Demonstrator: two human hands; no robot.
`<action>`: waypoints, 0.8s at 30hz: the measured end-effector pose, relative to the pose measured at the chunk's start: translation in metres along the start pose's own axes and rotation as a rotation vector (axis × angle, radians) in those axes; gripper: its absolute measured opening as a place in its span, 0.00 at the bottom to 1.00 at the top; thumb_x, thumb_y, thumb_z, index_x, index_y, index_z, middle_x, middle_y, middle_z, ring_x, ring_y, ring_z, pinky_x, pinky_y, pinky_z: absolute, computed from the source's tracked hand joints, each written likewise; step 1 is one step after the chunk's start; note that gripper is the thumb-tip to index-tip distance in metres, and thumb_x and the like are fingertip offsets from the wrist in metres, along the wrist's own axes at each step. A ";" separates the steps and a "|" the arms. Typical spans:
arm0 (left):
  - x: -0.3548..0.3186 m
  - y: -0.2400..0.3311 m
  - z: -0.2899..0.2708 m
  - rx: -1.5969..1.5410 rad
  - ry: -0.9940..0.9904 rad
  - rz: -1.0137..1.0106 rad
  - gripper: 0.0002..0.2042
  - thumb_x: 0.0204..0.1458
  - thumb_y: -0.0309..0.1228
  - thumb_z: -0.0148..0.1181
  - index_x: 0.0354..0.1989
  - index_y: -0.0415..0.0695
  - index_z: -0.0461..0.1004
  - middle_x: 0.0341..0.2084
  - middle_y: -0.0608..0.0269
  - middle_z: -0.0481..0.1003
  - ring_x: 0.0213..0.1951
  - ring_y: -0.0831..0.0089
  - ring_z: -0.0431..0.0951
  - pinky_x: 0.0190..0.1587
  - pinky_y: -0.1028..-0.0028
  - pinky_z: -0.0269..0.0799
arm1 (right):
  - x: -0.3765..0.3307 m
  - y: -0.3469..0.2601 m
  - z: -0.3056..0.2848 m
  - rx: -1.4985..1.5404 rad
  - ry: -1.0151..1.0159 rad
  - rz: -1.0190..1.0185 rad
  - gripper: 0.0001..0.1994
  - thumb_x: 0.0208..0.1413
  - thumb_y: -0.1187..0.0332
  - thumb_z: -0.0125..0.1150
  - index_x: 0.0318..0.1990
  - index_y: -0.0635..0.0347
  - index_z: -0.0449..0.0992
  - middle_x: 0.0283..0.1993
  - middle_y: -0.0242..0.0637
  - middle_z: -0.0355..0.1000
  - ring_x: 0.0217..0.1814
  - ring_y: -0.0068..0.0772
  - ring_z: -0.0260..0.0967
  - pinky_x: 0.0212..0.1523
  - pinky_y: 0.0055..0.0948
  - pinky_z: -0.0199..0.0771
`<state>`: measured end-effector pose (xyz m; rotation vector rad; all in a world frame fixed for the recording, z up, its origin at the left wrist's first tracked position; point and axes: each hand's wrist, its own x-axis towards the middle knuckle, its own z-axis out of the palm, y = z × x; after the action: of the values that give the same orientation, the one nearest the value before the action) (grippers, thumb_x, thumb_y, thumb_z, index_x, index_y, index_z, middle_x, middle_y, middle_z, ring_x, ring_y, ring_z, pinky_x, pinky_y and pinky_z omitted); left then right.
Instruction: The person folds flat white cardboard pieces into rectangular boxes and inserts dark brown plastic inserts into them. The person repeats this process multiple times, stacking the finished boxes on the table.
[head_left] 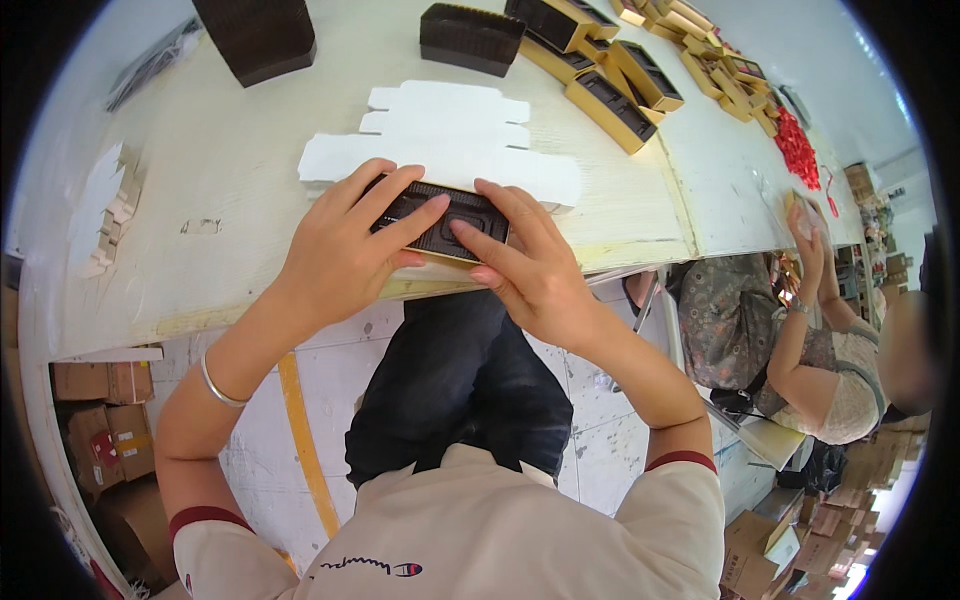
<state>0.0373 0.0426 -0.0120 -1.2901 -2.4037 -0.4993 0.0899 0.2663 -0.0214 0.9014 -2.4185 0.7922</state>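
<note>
Both my hands press on a small gold box with a black ridged tray insert (447, 222) at the near edge of the pale table (230, 150). My left hand (345, 250) covers its left side with fingers laid across the insert. My right hand (525, 262) holds the right side, its thumb and fingers over the insert's top. Just beyond the box lies a flat white die-cut cardboard blank (450, 140).
Stacks of black inserts (470, 38) (258, 35) and several open gold boxes (610, 95) stand at the table's far side. White card pieces (105, 205) lie left, red tassels (797, 148) right. Another seated person (800, 330) works at right. Cartons (105, 420) sit below.
</note>
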 end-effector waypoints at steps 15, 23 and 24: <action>0.000 -0.015 -0.029 -0.135 -0.261 -0.203 0.29 0.37 0.38 0.70 0.52 0.43 0.71 0.56 0.57 0.68 0.61 0.59 0.62 0.62 0.63 0.57 | 0.030 0.099 -0.074 -0.402 0.064 0.050 0.26 0.48 0.60 0.65 0.55 0.61 0.69 0.59 0.51 0.63 0.62 0.52 0.58 0.63 0.43 0.56; 0.002 -0.012 -0.034 -0.155 -0.246 -0.165 0.15 0.43 0.35 0.66 0.37 0.38 0.77 0.46 0.52 0.74 0.49 0.57 0.72 0.52 0.67 0.68 | 0.021 0.013 -0.038 -0.017 -0.415 0.103 0.22 0.42 0.67 0.68 0.47 0.64 0.74 0.59 0.47 0.65 0.63 0.48 0.60 0.62 0.42 0.59; 0.001 -0.006 -0.033 -0.137 -0.242 -0.163 0.14 0.45 0.35 0.64 0.36 0.38 0.77 0.45 0.52 0.75 0.48 0.57 0.73 0.51 0.67 0.68 | 0.022 0.018 -0.042 0.050 -0.425 0.123 0.19 0.43 0.70 0.68 0.45 0.64 0.75 0.59 0.47 0.65 0.62 0.48 0.60 0.61 0.40 0.61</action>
<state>0.0369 0.0251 0.0161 -1.2808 -2.7338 -0.5923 0.0703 0.2945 0.0160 1.0345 -2.8565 0.7698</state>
